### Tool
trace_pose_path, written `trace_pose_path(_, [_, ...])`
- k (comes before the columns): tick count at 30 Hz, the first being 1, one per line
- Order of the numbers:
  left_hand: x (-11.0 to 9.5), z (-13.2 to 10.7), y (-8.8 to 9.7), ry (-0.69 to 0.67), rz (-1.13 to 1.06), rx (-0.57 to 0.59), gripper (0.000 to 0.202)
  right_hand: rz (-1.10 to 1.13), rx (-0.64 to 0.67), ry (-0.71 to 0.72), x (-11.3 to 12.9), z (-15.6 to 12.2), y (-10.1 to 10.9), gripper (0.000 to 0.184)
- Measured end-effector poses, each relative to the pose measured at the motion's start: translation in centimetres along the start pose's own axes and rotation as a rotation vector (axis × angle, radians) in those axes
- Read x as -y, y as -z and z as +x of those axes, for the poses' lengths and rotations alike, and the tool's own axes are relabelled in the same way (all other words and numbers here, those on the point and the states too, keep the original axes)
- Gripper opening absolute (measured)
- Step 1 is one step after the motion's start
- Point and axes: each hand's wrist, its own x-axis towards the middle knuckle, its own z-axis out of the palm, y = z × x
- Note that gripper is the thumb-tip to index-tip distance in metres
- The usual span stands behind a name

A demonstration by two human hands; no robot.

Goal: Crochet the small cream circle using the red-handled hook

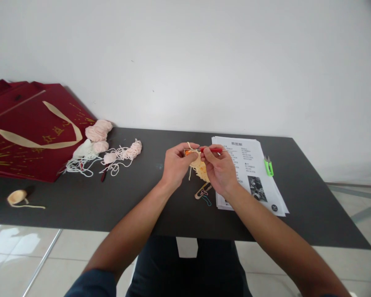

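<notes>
My right hand (219,167) is closed around the red handle of a crochet hook (212,149), whose tip points left toward my other hand. Pinched in my left hand (178,162) is a small crochet piece (191,153), cream with a bit of orange, and a strand of yarn runs over the fingers. Below and between the hands lies pale yellow yarn (201,171), partly covered by the right hand. Closer to me, a large safety pin (200,192) and small coloured stitch markers (207,200) rest on the dark table.
Printed sheets (256,165) lie under my right forearm, with green thread snips (268,166) at their right edge. On the left are a red gift bag (34,132), pink yarn balls (99,131), tangled yarn (131,152) and a round cream crochet piece (17,197). A white wall (185,66) stands behind the table.
</notes>
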Motion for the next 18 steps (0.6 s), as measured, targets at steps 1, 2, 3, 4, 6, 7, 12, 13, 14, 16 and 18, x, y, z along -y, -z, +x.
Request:
trace_pose_path(1, [0.1, 0.0, 0.0, -0.014, 0.012, -0.011, 0.022, 0.010, -0.007, -0.004, -0.2, 0.0, 0.1, 0.031])
trace_pose_path(2, [0.2, 0.0, 0.0, -0.030, 0.025, -0.022, 0.021, 0.023, -0.010, -0.011, -0.4, 0.0, 0.2, 0.031])
trace_pose_path(3, [0.2, 0.0, 0.0, -0.044, 0.034, -0.030, 0.021, 0.035, -0.010, -0.017, -0.6, 0.0, 0.3, 0.030])
trace_pose_path(4, [0.2, 0.0, 0.0, -0.054, 0.039, -0.030, 0.021, 0.044, -0.010, -0.017, -0.7, -0.1, 0.4, 0.028])
trace_pose_path(6, [0.2, -0.1, -0.1, -0.051, 0.033, -0.011, 0.024, 0.037, -0.013, 0.009, -0.8, -0.3, 0.6, 0.024])
trace_pose_path(7, [0.1, -0.1, -0.2, -0.041, 0.026, 0.004, 0.028, 0.020, -0.015, 0.031, -0.8, -0.4, 0.7, 0.022])
trace_pose_path(12, [0.0, -0.4, -0.5, 0.006, 0.028, 0.031, 0.040, -0.043, -0.026, 0.068, -0.6, -1.0, 1.0, 0.016])
trace_pose_path(13, [0.0, -0.4, -0.5, 0.011, 0.031, 0.030, 0.040, -0.031, -0.028, 0.056, -0.6, -1.0, 1.1, 0.016])
trace_pose_path(14, [0.0, -0.5, -0.6, 0.015, 0.031, 0.031, 0.041, -0.014, -0.029, 0.043, -0.6, -1.1, 1.1, 0.017])
trace_pose_path(16, [0.0, -0.5, -0.6, 0.021, 0.025, 0.036, 0.042, 0.024, -0.032, 0.023, -0.7, -1.0, 1.3, 0.018])
trace_pose_path(18, [0.1, -0.5, -0.7, 0.022, 0.022, 0.035, 0.043, 0.048, -0.035, 0.012, -0.8, -1.0, 1.4, 0.019])
